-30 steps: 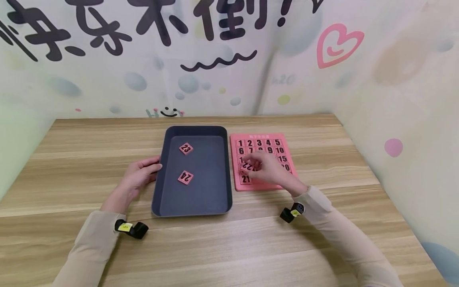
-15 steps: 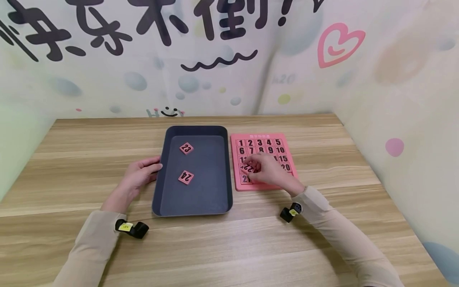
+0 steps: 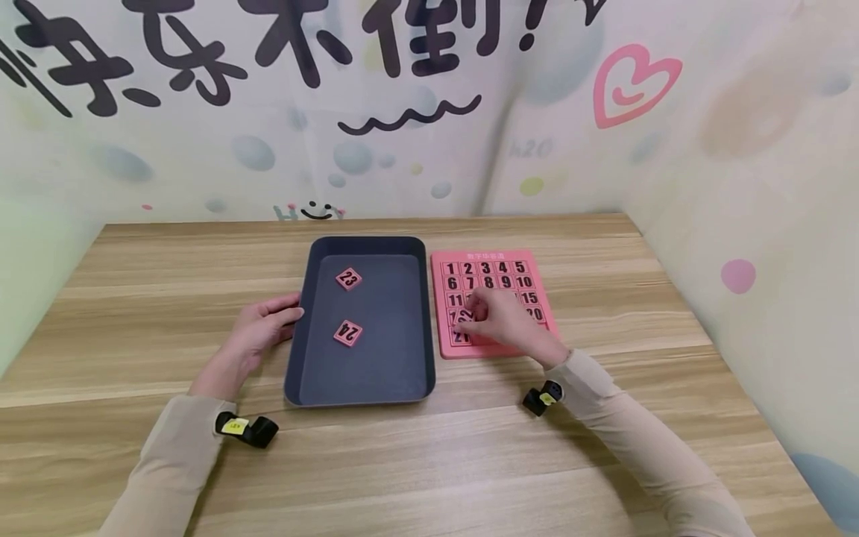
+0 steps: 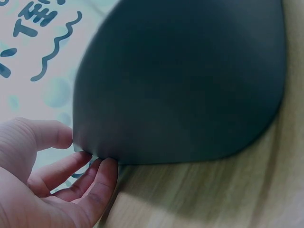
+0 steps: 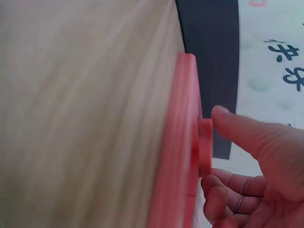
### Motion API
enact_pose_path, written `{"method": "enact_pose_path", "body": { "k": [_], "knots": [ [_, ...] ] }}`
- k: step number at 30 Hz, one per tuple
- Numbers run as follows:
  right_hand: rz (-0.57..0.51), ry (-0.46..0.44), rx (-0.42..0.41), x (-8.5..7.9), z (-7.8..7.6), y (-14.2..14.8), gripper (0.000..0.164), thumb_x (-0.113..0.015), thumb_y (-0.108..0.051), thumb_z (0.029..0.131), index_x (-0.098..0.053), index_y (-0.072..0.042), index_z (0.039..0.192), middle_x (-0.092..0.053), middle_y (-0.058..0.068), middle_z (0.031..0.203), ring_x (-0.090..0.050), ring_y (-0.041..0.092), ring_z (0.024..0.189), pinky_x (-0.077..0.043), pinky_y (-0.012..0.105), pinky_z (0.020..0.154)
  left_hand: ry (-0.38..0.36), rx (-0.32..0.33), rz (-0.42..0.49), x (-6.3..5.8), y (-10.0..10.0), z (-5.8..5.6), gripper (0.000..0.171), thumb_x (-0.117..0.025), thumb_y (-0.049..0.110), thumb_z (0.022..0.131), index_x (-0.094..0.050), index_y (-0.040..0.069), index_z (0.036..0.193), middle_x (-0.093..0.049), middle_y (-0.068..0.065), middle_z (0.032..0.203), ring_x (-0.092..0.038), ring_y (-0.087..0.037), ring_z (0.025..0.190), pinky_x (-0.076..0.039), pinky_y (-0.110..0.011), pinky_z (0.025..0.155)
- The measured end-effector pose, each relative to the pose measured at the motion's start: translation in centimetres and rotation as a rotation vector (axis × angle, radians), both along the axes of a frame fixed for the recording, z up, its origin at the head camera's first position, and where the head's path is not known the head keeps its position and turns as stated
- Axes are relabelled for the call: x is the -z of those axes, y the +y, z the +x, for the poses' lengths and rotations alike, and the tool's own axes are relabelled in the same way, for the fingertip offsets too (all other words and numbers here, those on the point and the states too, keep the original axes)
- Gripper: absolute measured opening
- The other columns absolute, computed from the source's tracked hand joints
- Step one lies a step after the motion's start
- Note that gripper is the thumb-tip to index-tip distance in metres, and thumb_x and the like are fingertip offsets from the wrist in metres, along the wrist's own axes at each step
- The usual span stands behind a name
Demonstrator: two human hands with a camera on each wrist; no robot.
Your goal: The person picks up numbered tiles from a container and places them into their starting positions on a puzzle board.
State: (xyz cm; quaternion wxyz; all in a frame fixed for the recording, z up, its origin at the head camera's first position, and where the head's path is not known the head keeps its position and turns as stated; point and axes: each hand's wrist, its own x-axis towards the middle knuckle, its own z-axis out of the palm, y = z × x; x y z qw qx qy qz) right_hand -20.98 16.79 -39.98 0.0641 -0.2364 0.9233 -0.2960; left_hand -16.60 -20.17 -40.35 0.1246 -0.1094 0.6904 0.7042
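Note:
My left hand holds the left side of a dark grey tray, thumb at the rim and fingers against the outer side; the left wrist view shows the fingertips touching its wall. Two square pink number tiles lie in it, tile 23 and tile 24. To the right, my right hand pinches tile 22 between thumb and fingers, over the lower left of a pink number board. In the right wrist view, the tile stands just off the board's face.
The board holds rows of numbered tiles, partly hidden by the right hand. Tray and board stand side by side on a wooden table. A printed wall rises behind the table.
Tile 22 has turned in the right hand's fingers, and that hand has shifted slightly right. The left hand, the tray and its two tiles have stayed in place.

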Motion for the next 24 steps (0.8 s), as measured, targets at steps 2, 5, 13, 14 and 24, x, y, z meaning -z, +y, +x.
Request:
{"method": "enact_pose_path", "body": {
  "k": [2, 5, 13, 14, 24],
  "knots": [
    [0.002, 0.014, -0.032, -0.1, -0.1, 0.4, 0.036, -0.080, -0.027, 0.075, -0.064, -0.004, 0.097, -0.061, 0.003, 0.080, -0.053, 0.016, 0.070, -0.046, 0.029, 0.063, 0.002, 0.003, -0.001, 0.0, 0.0, 0.0, 0.055, -0.057, 0.006, 0.092, -0.035, -0.007, 0.140, -0.059, 0.005, 0.115, -0.060, 0.003, 0.083, -0.051, -0.016, 0.073],
    [-0.005, 0.036, -0.125, -0.4, -0.4, 1.1, 0.040, -0.077, -0.019, 0.077, -0.063, -0.002, 0.111, -0.062, 0.007, 0.094, -0.054, 0.020, 0.083, -0.046, 0.034, 0.073, 0.008, 0.003, 0.001, 0.1, 0.1, 0.0, 0.055, -0.057, 0.006, 0.092, -0.035, -0.008, 0.140, -0.060, 0.007, 0.110, -0.060, 0.002, 0.083, -0.051, -0.016, 0.073],
    [0.013, 0.028, -0.308, -0.5, -1.0, 1.5, 0.046, -0.063, 0.005, 0.075, -0.063, -0.006, 0.120, -0.061, 0.009, 0.119, -0.051, 0.026, 0.110, -0.043, 0.044, 0.092, 0.017, -0.004, 0.015, 0.2, -0.1, 0.0, 0.055, -0.057, 0.005, 0.091, -0.033, -0.010, 0.139, -0.062, 0.014, 0.099, -0.061, 0.002, 0.081, -0.051, -0.016, 0.072],
    [0.019, 0.024, -0.309, -0.5, -1.0, 1.4, 0.046, -0.063, 0.006, 0.075, -0.064, -0.006, 0.119, -0.061, 0.008, 0.119, -0.051, 0.026, 0.111, -0.042, 0.043, 0.092, 0.018, -0.004, 0.015, 0.2, -0.1, 0.0, 0.055, -0.057, 0.005, 0.091, -0.034, -0.010, 0.139, -0.062, 0.014, 0.099, -0.061, 0.002, 0.081, -0.051, -0.016, 0.072],
    [0.044, 0.019, -0.243, -0.2, -1.1, 1.3, 0.036, -0.071, 0.002, 0.076, -0.067, -0.006, 0.111, -0.063, 0.009, 0.113, -0.054, 0.025, 0.102, -0.045, 0.041, 0.087, 0.018, -0.004, 0.030, 0.3, -0.2, 0.0, 0.057, -0.057, 0.005, 0.091, -0.033, -0.010, 0.140, -0.062, 0.017, 0.095, -0.061, 0.002, 0.081, -0.051, -0.016, 0.071]
  ]
}}
